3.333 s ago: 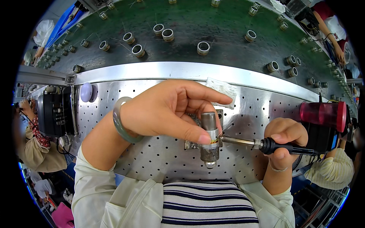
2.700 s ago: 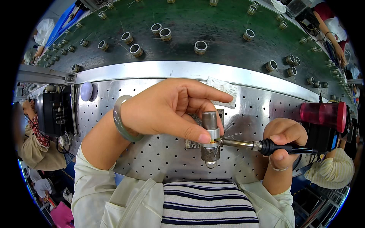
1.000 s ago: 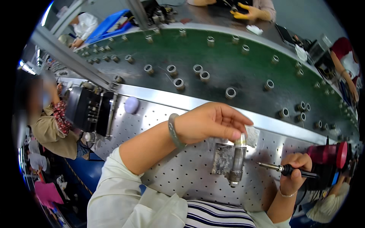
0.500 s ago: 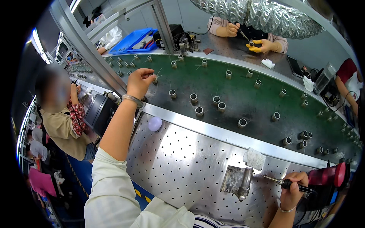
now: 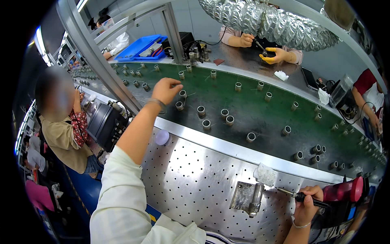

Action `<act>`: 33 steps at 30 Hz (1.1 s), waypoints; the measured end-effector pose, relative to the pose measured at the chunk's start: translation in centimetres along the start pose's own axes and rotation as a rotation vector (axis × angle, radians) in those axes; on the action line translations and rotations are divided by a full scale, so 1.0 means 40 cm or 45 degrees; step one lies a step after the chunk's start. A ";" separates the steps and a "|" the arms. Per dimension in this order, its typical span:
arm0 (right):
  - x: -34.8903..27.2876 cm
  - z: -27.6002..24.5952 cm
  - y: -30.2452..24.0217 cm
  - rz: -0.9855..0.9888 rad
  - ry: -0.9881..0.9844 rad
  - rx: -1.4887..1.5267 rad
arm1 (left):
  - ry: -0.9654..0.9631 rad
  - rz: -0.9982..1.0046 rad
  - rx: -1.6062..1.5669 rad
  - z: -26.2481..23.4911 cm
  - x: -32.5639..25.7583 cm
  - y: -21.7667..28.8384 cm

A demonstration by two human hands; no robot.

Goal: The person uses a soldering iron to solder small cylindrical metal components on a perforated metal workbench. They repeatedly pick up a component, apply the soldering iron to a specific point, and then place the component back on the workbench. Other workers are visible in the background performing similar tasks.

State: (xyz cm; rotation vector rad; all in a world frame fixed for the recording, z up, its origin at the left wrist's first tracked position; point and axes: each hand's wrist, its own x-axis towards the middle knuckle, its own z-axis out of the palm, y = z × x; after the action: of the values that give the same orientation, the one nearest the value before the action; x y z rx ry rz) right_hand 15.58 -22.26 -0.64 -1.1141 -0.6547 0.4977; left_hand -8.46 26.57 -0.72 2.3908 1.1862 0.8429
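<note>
metal cylinder (image 5: 180, 94) on green belt, just beside left hand (image 5: 166, 90) fingertips

The left hand (image 5: 166, 90), upper centre, curls over the green belt (image 5: 252, 110), and its fingertips hide whether they pinch one of the small cylinders. At lower right the right hand (image 5: 306, 201) covers most of the screwdriver (image 5: 298, 196) handle, and its wrist runs off the bottom edge. The red tool (image 5: 343, 191) beside it fades into the dark rim.

Dark phone (image 5: 309, 78) on far bench
</note>
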 end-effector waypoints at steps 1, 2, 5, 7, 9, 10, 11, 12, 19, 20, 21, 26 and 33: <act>-0.001 -0.002 -0.001 -0.005 -0.002 0.004 | 0.044 0.035 -0.057 -0.013 -0.008 0.001; -0.001 -0.001 -0.001 -0.008 -0.006 0.012 | -0.024 -0.004 -0.064 -0.035 -0.027 0.015; -0.001 0.010 -0.010 -0.001 -0.027 0.014 | -0.208 0.105 0.126 -0.029 -0.084 0.026; -0.004 0.016 -0.011 0.001 -0.037 0.008 | -0.182 0.074 0.187 -0.014 -0.114 0.032; -0.004 0.018 -0.009 0.006 -0.046 0.013 | -0.167 0.038 0.207 -0.003 -0.131 0.017; -0.006 0.020 -0.009 0.008 -0.050 0.016 | -0.200 -0.054 0.176 -0.005 -0.133 0.012; -0.007 0.018 -0.011 -0.003 -0.039 0.010 | -0.256 -0.066 0.208 -0.007 -0.133 0.021; -0.009 0.017 -0.012 -0.014 -0.029 0.004 | -0.313 -0.077 0.241 -0.014 -0.135 0.032; -0.008 0.019 -0.022 -0.021 -0.006 0.014 | -0.130 0.231 0.218 -0.040 -0.167 0.120; -0.007 0.018 -0.021 -0.012 -0.023 0.019 | -0.110 0.266 0.113 -0.031 -0.157 0.115; -0.006 0.016 -0.019 -0.004 -0.040 0.024 | -0.125 0.357 0.152 -0.019 -0.151 0.113; -0.007 0.014 -0.020 0.007 -0.040 0.038 | -0.292 0.231 0.132 0.045 -0.121 0.134; -0.004 -0.001 -0.022 -0.031 -0.047 0.058 | -0.656 0.164 -0.471 0.009 -0.213 0.423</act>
State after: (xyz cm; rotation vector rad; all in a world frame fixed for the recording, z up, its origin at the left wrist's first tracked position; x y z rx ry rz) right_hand 15.53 -22.73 0.11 -1.0553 -0.6854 0.5111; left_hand -2.09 9.68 5.00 2.1961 0.6208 0.3920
